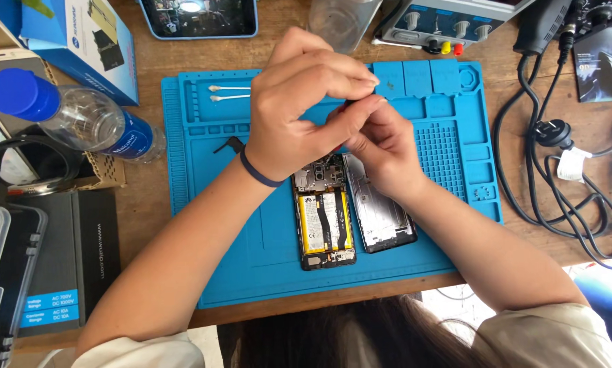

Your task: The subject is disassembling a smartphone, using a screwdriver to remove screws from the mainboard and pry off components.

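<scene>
Both hands worked above the blue repair mat [265, 272], which lay on a wooden bench.

1. Left hand [299, 112]: curled into a loose fist, fingers bent down, thumb pressed toward the right hand. A dark band sat on the wrist. What it gripped, if anything, could not be told; the fingers hid it.
2. Right hand [374, 146]: fingers pinched on a small dark tool [347, 103], only its tip visible betw. the two hands.
3. Opened phone [325, 221]: lay flat on the mat, directly below the left hand, back off, yellow battery and flex cables exposed. Its top edge was partly covered by both hands.
4. Removed back cover [381, 215]: lay just beside the phone, on its right, under the right wrist.
5. Two cotton swabs [229, 93] rested in the mat's upper-left tray, left of the left hand, not touched.
</scene>
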